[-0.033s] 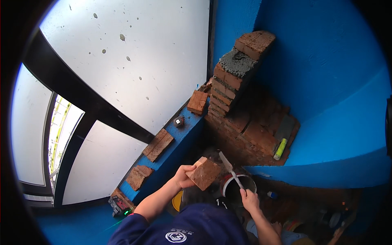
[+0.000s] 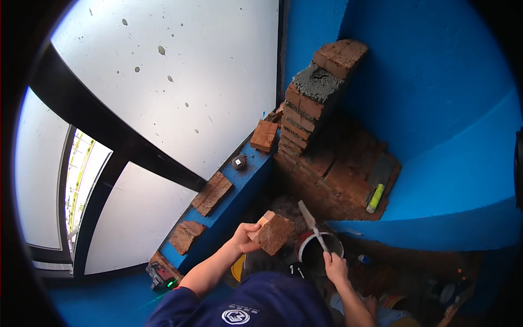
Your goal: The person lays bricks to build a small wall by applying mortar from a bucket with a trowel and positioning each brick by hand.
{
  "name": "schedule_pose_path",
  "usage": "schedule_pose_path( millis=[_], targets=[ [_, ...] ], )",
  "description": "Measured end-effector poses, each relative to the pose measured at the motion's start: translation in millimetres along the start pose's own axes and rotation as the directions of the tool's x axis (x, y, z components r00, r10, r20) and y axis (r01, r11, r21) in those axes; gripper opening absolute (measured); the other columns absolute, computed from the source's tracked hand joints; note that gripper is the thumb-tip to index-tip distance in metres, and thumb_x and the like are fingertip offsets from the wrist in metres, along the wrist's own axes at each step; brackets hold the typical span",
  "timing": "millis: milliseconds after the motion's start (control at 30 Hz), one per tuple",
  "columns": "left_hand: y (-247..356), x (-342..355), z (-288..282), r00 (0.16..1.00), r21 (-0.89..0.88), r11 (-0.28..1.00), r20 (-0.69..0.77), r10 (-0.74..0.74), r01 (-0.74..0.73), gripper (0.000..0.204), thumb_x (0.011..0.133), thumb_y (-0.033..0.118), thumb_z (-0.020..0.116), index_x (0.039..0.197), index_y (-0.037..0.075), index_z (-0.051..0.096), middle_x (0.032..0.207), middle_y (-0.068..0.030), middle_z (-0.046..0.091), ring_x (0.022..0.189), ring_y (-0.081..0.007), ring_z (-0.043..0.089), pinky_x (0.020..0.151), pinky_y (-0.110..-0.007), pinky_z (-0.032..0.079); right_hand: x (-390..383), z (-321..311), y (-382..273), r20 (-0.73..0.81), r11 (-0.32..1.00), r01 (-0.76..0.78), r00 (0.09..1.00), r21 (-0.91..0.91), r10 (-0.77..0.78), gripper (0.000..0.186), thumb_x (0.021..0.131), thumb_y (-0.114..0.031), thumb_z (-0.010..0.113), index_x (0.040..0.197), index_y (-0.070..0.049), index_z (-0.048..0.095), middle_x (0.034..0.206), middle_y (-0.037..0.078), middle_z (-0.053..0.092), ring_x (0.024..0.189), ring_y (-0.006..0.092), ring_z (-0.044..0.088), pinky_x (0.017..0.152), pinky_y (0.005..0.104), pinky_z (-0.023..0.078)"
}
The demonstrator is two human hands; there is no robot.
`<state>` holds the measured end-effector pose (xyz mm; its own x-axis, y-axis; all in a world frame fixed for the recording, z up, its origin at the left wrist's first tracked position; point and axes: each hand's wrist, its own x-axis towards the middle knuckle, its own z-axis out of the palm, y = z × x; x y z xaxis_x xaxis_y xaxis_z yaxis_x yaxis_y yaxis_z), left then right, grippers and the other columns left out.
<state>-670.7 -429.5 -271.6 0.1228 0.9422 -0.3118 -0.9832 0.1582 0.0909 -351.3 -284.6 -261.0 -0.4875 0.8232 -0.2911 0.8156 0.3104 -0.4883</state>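
Observation:
A reddish brick (image 2: pixel 275 235) is gripped at its left end by my left hand (image 2: pixel 246 237), held in the air with a broad face showing. My right hand (image 2: pixel 336 267) is closed round the handle of a narrow-bladed trowel (image 2: pixel 308 217). The blade slants up and left, over the far side of a bucket (image 2: pixel 341 244) with a pale rim. Ahead rises a narrow brick pier (image 2: pixel 297 122). Rough grey mortar (image 2: pixel 317 83) covers part of its top, with one brick (image 2: pixel 340 57) set behind the mortar.
Bricks (image 2: pixel 212 193) lie along a blue ledge (image 2: pixel 245 177) at left, beside a small dark round object (image 2: pixel 238 162). A red-and-black device (image 2: pixel 159 276) glows green at the ledge's near end. A tool with a lime-yellow handle (image 2: pixel 375 198) rests on the brickwork right. Blue walls (image 2: pixel 436 109) curve around.
The trowel and my right hand have shifted slightly to the right. My left hand and the brick stay almost in place.

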Motion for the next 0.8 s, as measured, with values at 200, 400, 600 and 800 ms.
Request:
schedule_pose_path(
  millis=[200, 400, 600, 800],
  targets=[
    [-3, -4, -25, 0.991, -0.151, 0.988, 0.131, 0.029, -0.009, 0.061, 0.084, 0.033, 0.061, 0.139, 0.011, 0.044, 0.142, -0.0149, 0.046, 0.129, -0.0339, 0.043, 0.110, -0.051, 0.027, 7, -43, -36, -0.071, 0.985, 0.054, 0.997, 0.162, -0.043, 0.038, 0.096, -0.035, 0.052, 0.077, -0.002, 0.056, 0.072, 0.025, 0.058, 0.072, 0.0488, 0.055, 0.057, 0.0525, 0.043],
    [1, 8, 17, 0.996, -0.110, 0.991, 0.063, -0.069, 0.076, 0.065, 0.088, 0.045, 0.058, 0.143, 0.016, 0.039, 0.148, -0.0129, 0.038, 0.135, -0.0341, 0.036, 0.110, -0.054, 0.026, -4, -117, -89, -0.193, 0.865, 0.311, 0.948, 0.393, -0.253, 0.033, 0.095, -0.028, 0.052, 0.075, -0.002, 0.054, 0.059, 0.019, 0.052, 0.056, 0.0391, 0.057, 0.047, 0.0396, 0.041],
    [6, 24, 12, 0.991, -0.160, 0.981, 0.084, -0.102, 0.114, 0.065, 0.089, 0.044, 0.057, 0.145, 0.018, 0.038, 0.153, -0.0111, 0.031, 0.139, -0.0340, 0.029, 0.112, -0.054, 0.020, 2, -63, -53, -0.188, 0.884, 0.415, 0.906, 0.217, -0.379, 0.030, 0.093, -0.028, 0.056, 0.074, -0.004, 0.054, 0.062, 0.018, 0.058, 0.059, 0.0433, 0.057, 0.049, 0.0452, 0.044],
    [22, -9, 16, 0.966, -0.083, 0.996, 0.257, 0.037, -0.016, 0.074, 0.074, 0.022, 0.068, 0.143, 0.016, 0.041, 0.148, -0.0137, 0.039, 0.136, -0.0357, 0.035, 0.113, -0.053, 0.024, -7, -6, 30, 0.188, 0.984, -0.133, 0.970, -0.116, 0.153, 0.053, 0.093, -0.053, 0.047, 0.081, -0.004, 0.063, 0.081, 0.023, 0.065, 0.081, 0.0466, 0.060, 0.072, 0.0539, 0.048]
  ],
)
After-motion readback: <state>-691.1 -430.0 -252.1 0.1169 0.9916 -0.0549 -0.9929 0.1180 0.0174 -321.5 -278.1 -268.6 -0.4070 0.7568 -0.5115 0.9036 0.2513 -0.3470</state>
